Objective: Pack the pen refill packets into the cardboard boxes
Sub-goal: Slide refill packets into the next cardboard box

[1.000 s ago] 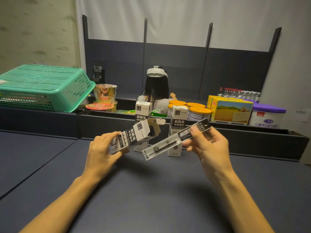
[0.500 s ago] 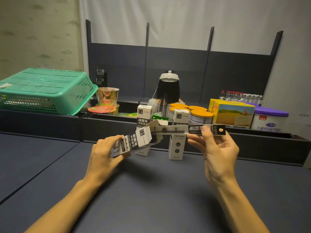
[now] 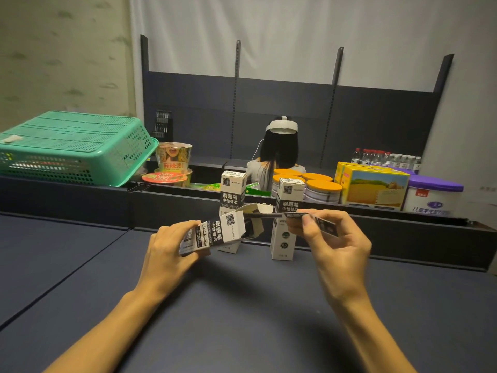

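My left hand (image 3: 168,254) grips a white and black cardboard box (image 3: 215,232), tilted with its open flap end pointing up and right. My right hand (image 3: 333,243) pinches a long clear pen refill packet (image 3: 309,219) by its printed end. The packet's far tip lies at the box's open mouth, under the flap. Two more boxes of the same kind stand upright on the dark table behind: one (image 3: 231,195) just behind the held box, one (image 3: 287,230) between my hands.
A low dark ledge (image 3: 80,195) crosses behind the table. On it sit a green plastic basket (image 3: 72,149), instant noodle cups (image 3: 173,160), orange-lidded tins (image 3: 322,189), a yellow carton (image 3: 373,187) and a purple-lidded tub (image 3: 433,195). A person with a headset (image 3: 281,149) sits beyond it.
My right hand swung the packet from a slant to level and moved it left, so its tip now meets the open end of the box. My left hand kept holding the box.
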The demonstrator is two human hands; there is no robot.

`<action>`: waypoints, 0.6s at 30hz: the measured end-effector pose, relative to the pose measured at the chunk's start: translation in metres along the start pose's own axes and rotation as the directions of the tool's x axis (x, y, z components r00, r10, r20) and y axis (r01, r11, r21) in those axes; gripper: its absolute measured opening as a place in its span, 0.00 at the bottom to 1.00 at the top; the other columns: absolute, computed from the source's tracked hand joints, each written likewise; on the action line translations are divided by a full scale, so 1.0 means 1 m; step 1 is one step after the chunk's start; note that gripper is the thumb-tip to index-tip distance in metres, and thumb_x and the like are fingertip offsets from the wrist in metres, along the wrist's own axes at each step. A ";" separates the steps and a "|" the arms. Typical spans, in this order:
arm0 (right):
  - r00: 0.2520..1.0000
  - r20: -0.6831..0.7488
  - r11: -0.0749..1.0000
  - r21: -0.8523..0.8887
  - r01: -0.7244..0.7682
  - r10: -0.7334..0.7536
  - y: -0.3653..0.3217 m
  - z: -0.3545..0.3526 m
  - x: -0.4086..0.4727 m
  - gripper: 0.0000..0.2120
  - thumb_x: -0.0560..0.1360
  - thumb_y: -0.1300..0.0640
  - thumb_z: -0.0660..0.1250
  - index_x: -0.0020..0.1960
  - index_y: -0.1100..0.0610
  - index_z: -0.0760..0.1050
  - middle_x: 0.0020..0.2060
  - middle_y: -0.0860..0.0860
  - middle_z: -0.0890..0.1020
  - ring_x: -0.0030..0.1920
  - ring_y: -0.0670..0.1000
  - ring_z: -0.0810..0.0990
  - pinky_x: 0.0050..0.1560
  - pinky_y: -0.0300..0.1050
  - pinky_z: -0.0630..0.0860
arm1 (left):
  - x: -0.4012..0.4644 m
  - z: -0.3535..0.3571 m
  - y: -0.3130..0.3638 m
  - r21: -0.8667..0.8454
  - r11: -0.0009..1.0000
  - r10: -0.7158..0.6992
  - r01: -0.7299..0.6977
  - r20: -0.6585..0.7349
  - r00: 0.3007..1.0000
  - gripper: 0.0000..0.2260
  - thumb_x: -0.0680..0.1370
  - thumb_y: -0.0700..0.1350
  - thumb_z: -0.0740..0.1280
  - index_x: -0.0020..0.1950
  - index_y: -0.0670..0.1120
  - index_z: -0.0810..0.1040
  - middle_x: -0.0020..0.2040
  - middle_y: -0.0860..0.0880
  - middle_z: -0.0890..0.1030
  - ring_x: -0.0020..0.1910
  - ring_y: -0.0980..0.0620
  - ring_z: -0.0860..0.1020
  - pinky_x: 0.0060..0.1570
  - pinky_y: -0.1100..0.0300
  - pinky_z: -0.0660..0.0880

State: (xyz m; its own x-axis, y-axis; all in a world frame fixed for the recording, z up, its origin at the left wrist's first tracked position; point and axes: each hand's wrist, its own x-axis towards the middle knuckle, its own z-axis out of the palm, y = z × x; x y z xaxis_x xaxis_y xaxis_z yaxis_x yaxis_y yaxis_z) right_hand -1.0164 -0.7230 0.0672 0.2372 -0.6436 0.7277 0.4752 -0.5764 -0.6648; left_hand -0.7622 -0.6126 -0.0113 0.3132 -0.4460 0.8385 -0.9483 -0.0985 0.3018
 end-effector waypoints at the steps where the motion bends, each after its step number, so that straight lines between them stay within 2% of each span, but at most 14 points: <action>1: 1.000 0.020 1.000 -0.012 0.015 -0.015 0.001 0.001 -0.001 0.05 0.71 0.59 0.69 0.47 0.57 0.78 0.46 0.48 0.85 0.45 0.49 0.86 0.46 0.40 0.81 | 0.000 0.000 0.000 0.004 1.000 0.001 -0.001 0.003 1.000 0.26 0.66 0.54 0.73 0.62 0.48 0.76 0.56 0.51 0.80 0.48 0.56 0.71 0.48 0.58 0.65; 4: 0.997 0.062 0.998 -0.047 0.051 -0.048 0.004 0.004 -0.003 0.04 0.70 0.59 0.69 0.45 0.56 0.78 0.44 0.42 0.84 0.46 0.43 0.84 0.45 0.34 0.79 | -0.001 0.000 -0.001 0.007 1.000 0.003 -0.004 0.017 1.000 0.26 0.67 0.53 0.73 0.63 0.49 0.75 0.56 0.51 0.80 0.49 0.56 0.72 0.48 0.59 0.65; 8: 0.996 0.078 0.996 -0.079 0.052 -0.046 0.007 0.004 -0.004 0.04 0.70 0.57 0.68 0.45 0.53 0.78 0.43 0.38 0.84 0.47 0.41 0.83 0.45 0.33 0.78 | -0.001 0.001 -0.001 0.009 1.000 0.014 -0.014 0.021 1.000 0.25 0.67 0.54 0.72 0.62 0.50 0.75 0.56 0.52 0.80 0.48 0.54 0.73 0.46 0.55 0.68; 14: 0.999 0.031 0.987 -0.158 -0.018 0.023 0.017 0.004 -0.005 0.03 0.73 0.57 0.70 0.46 0.52 0.78 0.40 0.46 0.85 0.42 0.48 0.85 0.41 0.38 0.80 | -0.001 0.001 0.000 0.006 0.999 0.041 -0.041 0.026 0.999 0.24 0.67 0.54 0.72 0.62 0.51 0.75 0.55 0.51 0.80 0.49 0.54 0.73 0.47 0.55 0.67; 18: 0.998 0.040 0.963 -0.267 -0.027 0.039 0.023 0.004 -0.007 0.03 0.74 0.57 0.71 0.46 0.51 0.79 0.37 0.46 0.84 0.40 0.48 0.85 0.39 0.42 0.82 | -0.001 0.002 0.002 0.009 0.998 0.061 -0.061 0.031 0.998 0.25 0.66 0.52 0.72 0.62 0.52 0.74 0.55 0.51 0.80 0.49 0.53 0.73 0.47 0.54 0.69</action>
State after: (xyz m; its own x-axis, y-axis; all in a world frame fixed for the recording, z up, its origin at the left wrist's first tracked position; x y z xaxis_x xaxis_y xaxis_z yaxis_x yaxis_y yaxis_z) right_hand -1.0038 -0.7296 0.0477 0.2891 -0.6455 0.7070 0.2250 -0.6720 -0.7055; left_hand -0.7644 -0.6139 -0.0120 0.2533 -0.4788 0.8406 -0.9660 -0.0788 0.2463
